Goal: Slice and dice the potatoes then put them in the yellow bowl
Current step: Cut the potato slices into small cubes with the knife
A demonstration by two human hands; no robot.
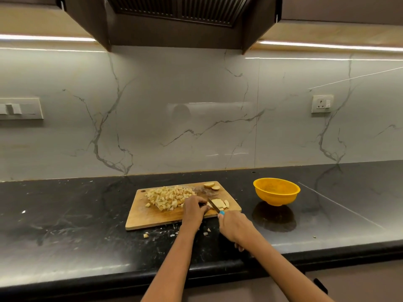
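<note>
Black stone counter [65, 214], speckled, pale marble wall behind. Switch plate [20, 109] on wall at far left.

Wooden cutting board [152, 216] near counter middle, hanging hole at its far left corner. Heap of diced potato [168, 197] covers the board's left and centre. Two stray cubes off the board on the counter: one [146, 235] by the near edge, another [205, 233] between the forearms.

Left hand [194, 209] lies on the board just right of the heap, fingers curled down; what it grips is hidden under the knuckles, cannot tell. Knife [213, 205] blade angles across the board right beside those fingertips, its edge at a stack of potato slices [220, 203] lying flat. Right hand [233, 225] is clenched round the knife's blue handle, only the handle tip showing above the fist.

Two potato end pieces [211, 185] sit at the board's far right corner, skin side visible.

Yellow bowl [276, 190] stands on the counter to the right of the board, apart from it. Inside shows only faint specks or smears; no potato in it. Its reflection lies on the counter below.

Wall socket [322, 103] on the right.
</note>
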